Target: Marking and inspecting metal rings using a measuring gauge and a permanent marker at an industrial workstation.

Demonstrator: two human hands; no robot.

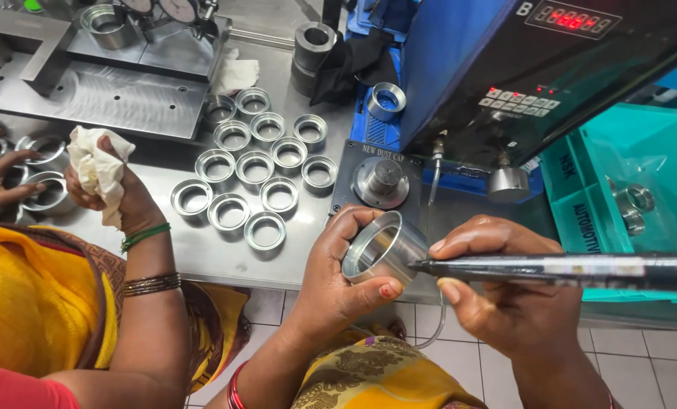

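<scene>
My left hand grips a shiny metal ring, tilted so its open bore faces me. My right hand holds a black marker pen sideways, its tip touching the ring's rim. Both hands hover over the front edge of the steel workbench, just below a small dark fixture plate with a round metal post.
Several identical rings lie in rows on the bench. A co-worker at left holds a white cloth and touches rings. A blue press machine stands behind; a teal bin holds more parts at right.
</scene>
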